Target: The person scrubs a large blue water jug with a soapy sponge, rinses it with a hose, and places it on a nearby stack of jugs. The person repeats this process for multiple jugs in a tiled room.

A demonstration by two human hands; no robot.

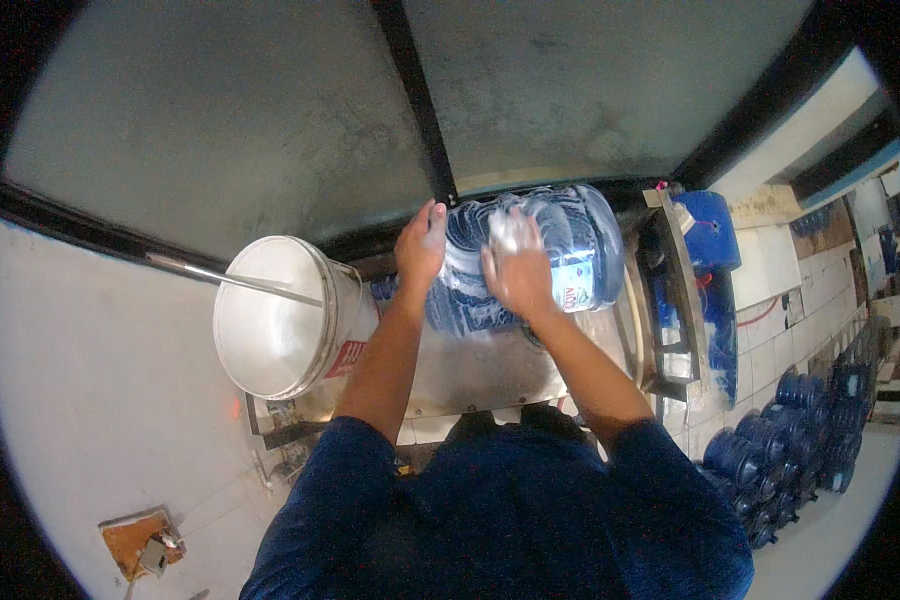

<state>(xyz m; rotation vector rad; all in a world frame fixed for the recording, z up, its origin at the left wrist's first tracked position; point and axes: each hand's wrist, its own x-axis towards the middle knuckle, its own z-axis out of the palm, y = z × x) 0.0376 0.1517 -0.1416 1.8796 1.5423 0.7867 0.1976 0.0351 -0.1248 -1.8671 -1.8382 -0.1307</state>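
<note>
A large clear-blue plastic water jug [592, 217] lies on its side on a metal work surface [457, 375], its neck end towards the left. White suds streak its wall in curved swirls, and a label [574, 285] with writing faces me. My left hand [422, 247] holds the jug at its left shoulder, thumb side up. On the jug's upper side lies my right hand [521, 274], blurred, its fingers covered by a white foamy mass [506, 229]. Whether that mass is only lather or a sponge or cloth cannot be told.
Left of the jug stands a white plastic bucket [270, 322], tilted in view, with a metal rod [232, 279] across its mouth. Blue plastic drums [705, 229] stand right of a metal frame [682, 300]. Several blue jugs [787, 435] are stacked along the tiled wall. Dark-framed panels [270, 112] rise behind.
</note>
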